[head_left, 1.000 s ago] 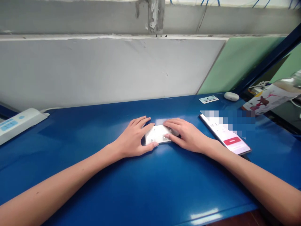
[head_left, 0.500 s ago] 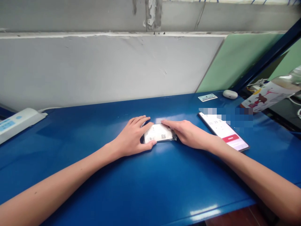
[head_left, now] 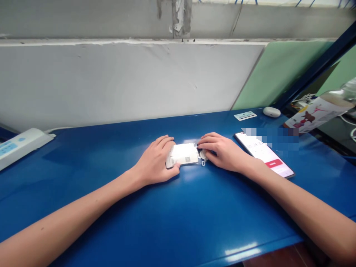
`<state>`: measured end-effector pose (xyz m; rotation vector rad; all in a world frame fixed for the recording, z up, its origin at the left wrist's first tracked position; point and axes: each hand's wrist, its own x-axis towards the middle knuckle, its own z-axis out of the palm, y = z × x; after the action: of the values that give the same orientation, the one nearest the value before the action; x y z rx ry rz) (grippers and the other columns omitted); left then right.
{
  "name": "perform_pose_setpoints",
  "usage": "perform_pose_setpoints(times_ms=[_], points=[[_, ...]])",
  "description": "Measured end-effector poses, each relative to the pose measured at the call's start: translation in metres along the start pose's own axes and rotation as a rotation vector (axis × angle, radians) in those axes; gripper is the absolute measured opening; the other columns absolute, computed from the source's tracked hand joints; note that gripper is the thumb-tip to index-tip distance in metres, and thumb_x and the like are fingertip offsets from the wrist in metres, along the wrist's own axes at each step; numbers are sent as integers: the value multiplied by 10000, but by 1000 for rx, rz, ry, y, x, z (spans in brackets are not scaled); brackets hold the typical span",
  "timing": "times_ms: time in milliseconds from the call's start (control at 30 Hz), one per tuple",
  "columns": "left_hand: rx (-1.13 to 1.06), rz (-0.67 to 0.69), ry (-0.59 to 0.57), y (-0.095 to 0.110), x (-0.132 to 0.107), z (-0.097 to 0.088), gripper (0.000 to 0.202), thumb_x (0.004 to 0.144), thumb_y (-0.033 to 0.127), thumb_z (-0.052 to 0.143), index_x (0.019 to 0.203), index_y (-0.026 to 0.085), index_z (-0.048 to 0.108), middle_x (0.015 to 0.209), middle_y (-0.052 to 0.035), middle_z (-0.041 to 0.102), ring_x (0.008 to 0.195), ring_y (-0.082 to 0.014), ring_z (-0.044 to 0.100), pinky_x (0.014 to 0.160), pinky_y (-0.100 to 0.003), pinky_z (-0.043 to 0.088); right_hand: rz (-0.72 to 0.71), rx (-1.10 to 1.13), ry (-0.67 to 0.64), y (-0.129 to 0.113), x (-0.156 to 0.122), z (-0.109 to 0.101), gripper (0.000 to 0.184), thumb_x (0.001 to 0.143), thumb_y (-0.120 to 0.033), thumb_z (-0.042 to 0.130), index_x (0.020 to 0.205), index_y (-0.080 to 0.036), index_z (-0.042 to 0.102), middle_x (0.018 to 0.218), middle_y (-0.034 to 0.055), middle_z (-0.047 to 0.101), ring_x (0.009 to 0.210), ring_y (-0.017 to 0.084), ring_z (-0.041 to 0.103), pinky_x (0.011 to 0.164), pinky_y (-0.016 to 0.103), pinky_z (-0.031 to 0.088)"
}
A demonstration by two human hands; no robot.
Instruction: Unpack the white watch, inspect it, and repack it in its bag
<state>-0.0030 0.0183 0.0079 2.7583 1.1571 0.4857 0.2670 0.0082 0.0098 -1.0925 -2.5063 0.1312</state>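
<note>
Two bright streaks of light lay along the near edge of the blue desk, and a patch of reddish-brown floor showed below that edge on the right. Both bare forearms reached in over the desk, one from each side. The left hand held the left end of a white packet, its thumb along the near side and its fingers across the far side, the gap between them only as wide as the packet. The packet lay flat, about midway between the desk's left and right edges and closer to the back edge than to the front. It had a clear wrapper and a small printed square. The right hand was curled at the packet's right end, over a short bead chain; whether it gripped anything could not be told. Near the desk's right edge, beyond the right forearm, lay a phone with a lit screen and a red button. A white power strip sat by the back left corner. A labelled bottle stood past the right edge. At the back right corner were a small card and a white case, with a pale wall behind
</note>
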Motion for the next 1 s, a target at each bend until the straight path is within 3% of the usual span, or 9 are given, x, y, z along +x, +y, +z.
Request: perform_pose_setpoints(times_ms=[167,333,433,600,800,1000], points=[[13,26,-34,-2,-1,1,526,808,416,570,1211,79,554,1359,-252,552,1348,-409,450,1117,-550,383,31,51,-100,-2,0,-6,309,944,-267,546,1193,-186,710,1070,127,705,994,279,655,872,443,563],[-18,24,-58,-3,-2,3,649,871,532,566,1354,106,486,1452,-246,482,1404,-420,380,1124,-586,343,25,71,-122,-6,0,-7,408,961,-351,548,1329,-192,627,1157,150,693,1059,304,661,906,459,548],[-33,25,-59,-4,-2,4,616,909,544,538,1343,109,500,1462,-250,477,1396,-419,392,1114,-592,346,24,62,-124,-9,0,-8,439,975,-358,528,1378,-190,582,1205,162,678,1081,315,659,907,468,551],[-42,49,-33,-5,-2,5,579,937,541,529,1323,110,519,1419,-232,533,1372,-398,432,1110,-568,359,-29,60,-84,-8,0,-5,391,974,-388,544,1282,-174,654,1201,170,671,1139,319,631,948,500,540],[-72,56,-21,-4,-1,4,548,939,533,533,1332,152,526,1407,-198,559,1337,-383,478,1092,-564,388,-57,71,32,-9,0,4,316,942,-389,597,1160,-198,722,1420,180,557,1341,353,492,1068,594,451],[-80,60,-17,-3,-1,4,578,911,526,580,1332,134,522,1378,-204,575,1344,-383,469,1101,-552,396,-47,101,35,-14,1,13,242,968,-293,560,1103,-185,728,1407,142,596,1353,313,504,1092,540,456]])
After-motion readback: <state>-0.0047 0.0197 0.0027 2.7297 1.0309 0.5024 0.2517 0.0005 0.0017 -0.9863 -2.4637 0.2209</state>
